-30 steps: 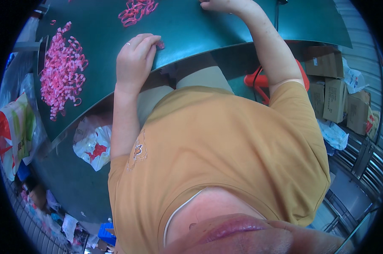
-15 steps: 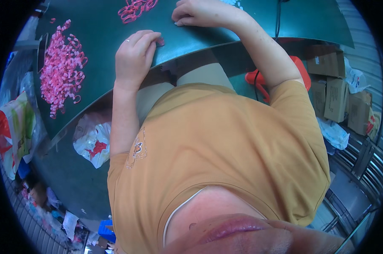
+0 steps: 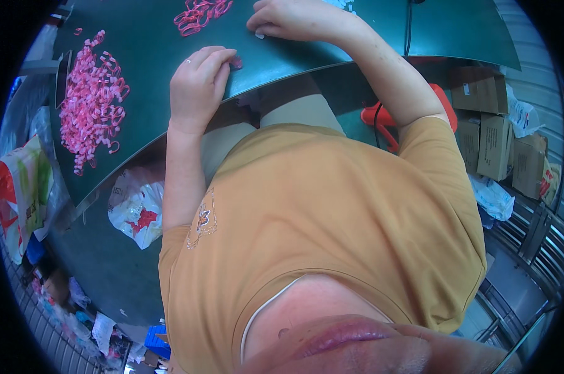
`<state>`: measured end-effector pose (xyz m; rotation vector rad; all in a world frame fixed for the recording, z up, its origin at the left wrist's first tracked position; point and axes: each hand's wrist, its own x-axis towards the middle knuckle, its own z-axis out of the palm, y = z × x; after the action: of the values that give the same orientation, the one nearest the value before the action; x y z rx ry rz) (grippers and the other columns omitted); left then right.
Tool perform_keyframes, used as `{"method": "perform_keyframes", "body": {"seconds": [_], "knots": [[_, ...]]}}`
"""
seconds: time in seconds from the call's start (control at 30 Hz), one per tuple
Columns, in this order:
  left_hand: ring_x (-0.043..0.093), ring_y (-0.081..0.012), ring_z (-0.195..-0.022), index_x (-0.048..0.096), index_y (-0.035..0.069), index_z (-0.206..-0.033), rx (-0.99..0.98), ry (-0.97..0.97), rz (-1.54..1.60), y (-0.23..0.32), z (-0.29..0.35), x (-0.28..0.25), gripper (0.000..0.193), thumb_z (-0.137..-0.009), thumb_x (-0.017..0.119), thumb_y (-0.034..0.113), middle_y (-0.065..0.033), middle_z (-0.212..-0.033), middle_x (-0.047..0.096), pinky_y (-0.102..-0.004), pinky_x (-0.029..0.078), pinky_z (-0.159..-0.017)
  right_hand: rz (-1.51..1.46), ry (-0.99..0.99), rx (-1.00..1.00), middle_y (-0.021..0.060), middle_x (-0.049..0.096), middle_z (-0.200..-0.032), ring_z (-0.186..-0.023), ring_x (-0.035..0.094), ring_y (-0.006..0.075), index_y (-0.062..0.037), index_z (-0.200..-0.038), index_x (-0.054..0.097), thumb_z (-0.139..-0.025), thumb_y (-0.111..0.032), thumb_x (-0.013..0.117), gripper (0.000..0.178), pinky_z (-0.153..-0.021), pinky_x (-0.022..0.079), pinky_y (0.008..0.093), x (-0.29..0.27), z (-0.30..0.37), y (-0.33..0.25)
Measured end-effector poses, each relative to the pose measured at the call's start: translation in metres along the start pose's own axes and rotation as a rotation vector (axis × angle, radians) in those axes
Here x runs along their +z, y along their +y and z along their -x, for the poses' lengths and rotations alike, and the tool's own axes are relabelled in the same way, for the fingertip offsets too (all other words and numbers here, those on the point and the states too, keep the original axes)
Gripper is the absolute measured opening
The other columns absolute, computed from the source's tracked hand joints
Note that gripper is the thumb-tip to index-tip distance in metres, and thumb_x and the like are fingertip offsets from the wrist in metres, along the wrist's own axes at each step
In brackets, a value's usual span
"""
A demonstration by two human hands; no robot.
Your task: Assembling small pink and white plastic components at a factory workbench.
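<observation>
The left hand (image 3: 198,81) rests on the table near its edge, fingers curled and drawn in toward the thumb; a small pink piece (image 3: 236,63) juts out at the fingertips, seemingly pinched there, though the pads are hidden. The right hand (image 3: 288,19) lies farther out over the table, its fingers bent and the thumb near them; what looks like a small white piece (image 3: 260,35) shows just at the tips, but I cannot tell whether it is gripped or only touched.

For pieces this small, a light pinch with the very tips seems best, leaving the free end exposed; steady wrists near the table should help, since a loose hold could let a piece skid off the smooth top.

The green tabletop (image 3: 307,53) is glossy and curves across the view; a heap of pink loops (image 3: 92,106) spreads at the left, a smaller cluster of pink loops (image 3: 202,15) lies beyond the left hand, and white bits (image 3: 343,4) sit just past the right; a dark cable (image 3: 408,31) runs to the edge; cardboard boxes (image 3: 494,146) stack at the right, plastic bags (image 3: 142,215) at the left.
</observation>
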<state>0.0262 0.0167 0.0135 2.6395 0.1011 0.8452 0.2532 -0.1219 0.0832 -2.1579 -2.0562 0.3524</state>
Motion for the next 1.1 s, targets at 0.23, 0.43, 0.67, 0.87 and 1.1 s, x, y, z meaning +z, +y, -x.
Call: {"method": "perform_keyframes", "body": {"seconds": [0.23, 0.43, 0.67, 0.87, 1.1], "knots": [[0.077, -0.0289, -0.1, 0.079, 0.009, -0.113, 0.005, 0.002, 0.007, 0.0, 0.0, 0.0, 0.019, -0.095, 0.075, 0.004, -0.0086, -0.11, 0.08, -0.0393, 0.061, -0.087, -0.018, -0.001, -0.042, 0.0124, 0.077, -0.109, -0.1, 0.077, 0.0361, -0.0098, -0.111, 0.081, -0.102, -0.025, 0.068, 0.022, -0.088, 0.06, 0.0498, 0.006, 0.001, 0.005], [0.077, -0.029, -0.1, 0.079, 0.009, -0.112, 0.008, 0.006, 0.004, -0.001, 0.001, 0.0, 0.019, -0.094, 0.076, 0.005, -0.0082, -0.109, 0.08, -0.0394, 0.061, -0.086, -0.087, 0.018, -0.071, 0.0133, 0.077, -0.109, -0.099, 0.077, 0.037, -0.0093, -0.114, 0.081, -0.102, -0.026, 0.069, 0.025, -0.088, 0.06, 0.0493, 0.01, 0.001, 0.006], [0.077, -0.0293, -0.099, 0.078, 0.01, -0.11, 0.012, -0.016, 0.008, 0.001, 0.0, -0.002, 0.017, -0.094, 0.076, 0.005, -0.0075, -0.109, 0.08, -0.0396, 0.061, -0.086, -0.39, 0.265, -0.054, 0.0072, 0.08, -0.12, -0.108, 0.076, 0.031, -0.0154, -0.117, 0.084, -0.104, -0.034, 0.069, 0.027, -0.099, 0.06, 0.0421, 0.058, -0.001, -0.001], [0.077, -0.0287, -0.098, 0.078, 0.01, -0.108, 0.023, -0.002, -0.01, 0.001, 0.0, 0.0, 0.016, -0.093, 0.077, 0.005, -0.0069, -0.107, 0.08, -0.0395, 0.061, -0.085, -0.398, 0.316, -0.081, 0.0098, 0.08, -0.113, -0.101, 0.077, 0.0319, -0.0113, -0.116, 0.083, -0.103, -0.03, 0.072, 0.026, -0.094, 0.06, 0.0415, 0.067, -0.003, -0.005], [0.077, -0.0284, -0.096, 0.078, 0.01, -0.108, 0.014, 0.001, -0.031, 0.002, 0.001, 0.0, 0.016, -0.092, 0.077, 0.005, -0.0068, -0.107, 0.08, -0.0391, 0.061, -0.084, -0.321, 0.432, -0.144, 0.0095, 0.077, -0.102, -0.091, 0.074, 0.0323, -0.0078, -0.111, 0.082, -0.102, -0.027, 0.074, 0.023, -0.084, 0.059, 0.0415, 0.074, -0.001, -0.007]]}}
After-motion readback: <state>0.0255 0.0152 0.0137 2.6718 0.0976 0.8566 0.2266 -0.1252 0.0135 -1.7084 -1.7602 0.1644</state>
